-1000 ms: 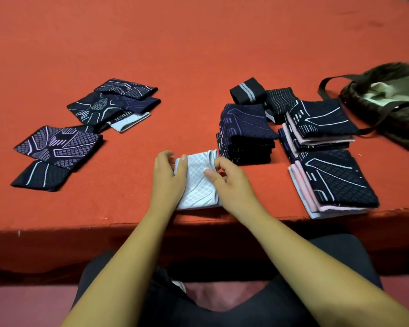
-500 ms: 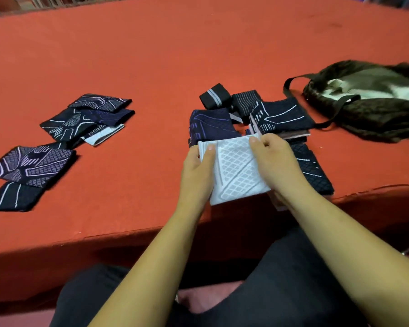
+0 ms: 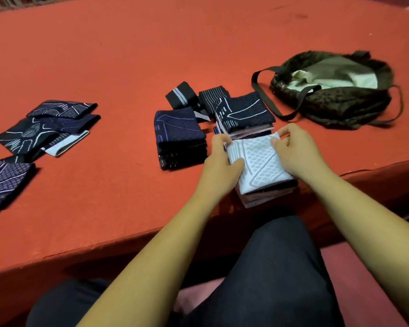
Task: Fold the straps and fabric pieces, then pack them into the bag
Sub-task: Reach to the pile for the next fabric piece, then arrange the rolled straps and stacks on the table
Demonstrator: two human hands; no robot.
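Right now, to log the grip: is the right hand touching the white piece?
Touching. The head view shows the right hand pinching the white piece at its far corner, fingers curled over the edge.

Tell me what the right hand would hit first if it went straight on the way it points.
Probably the dark-topped folded stack just beyond the white piece the right hand pinches; depth is unclear.
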